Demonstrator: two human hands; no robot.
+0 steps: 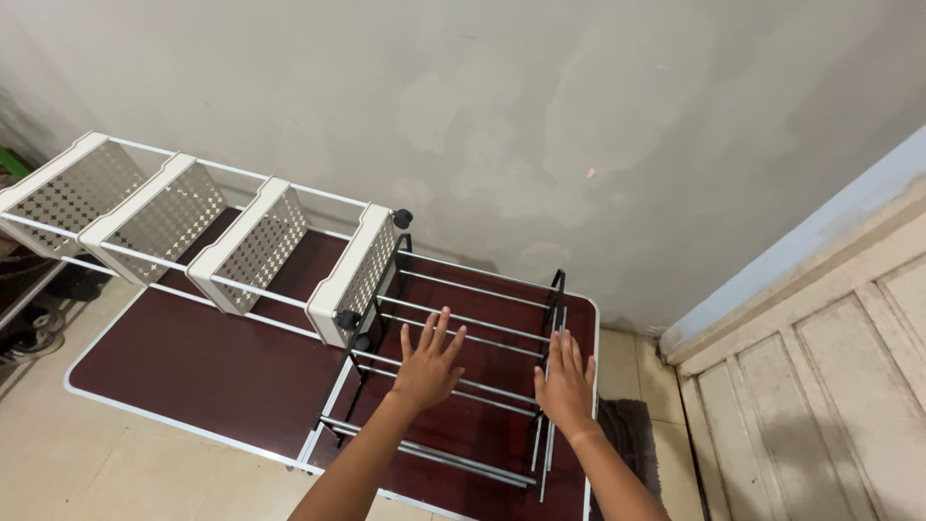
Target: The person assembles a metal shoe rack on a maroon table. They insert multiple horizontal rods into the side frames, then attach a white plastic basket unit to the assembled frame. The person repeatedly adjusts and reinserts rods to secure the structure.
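A small black rack (pixel 453 318) with silver metal bars stands on a dark brown folding table (pixel 193 362). My left hand (pixel 429 362) hovers flat over the rack's middle bars, fingers spread, holding nothing. My right hand (pixel 564 381) is stretched out flat by the rack's right side frame, fingers apart, close to or touching the right end bars. A long white rack (pixel 241 241) with several perforated side panels lies on its side on the table, its near end against the black rack's left side.
A stained grey wall rises right behind the table. A pale panelled door (pixel 830 376) stands at the right. A dark mat (pixel 632 439) lies on the tiled floor by the table's right edge. Dark clutter (pixel 34 309) sits at far left.
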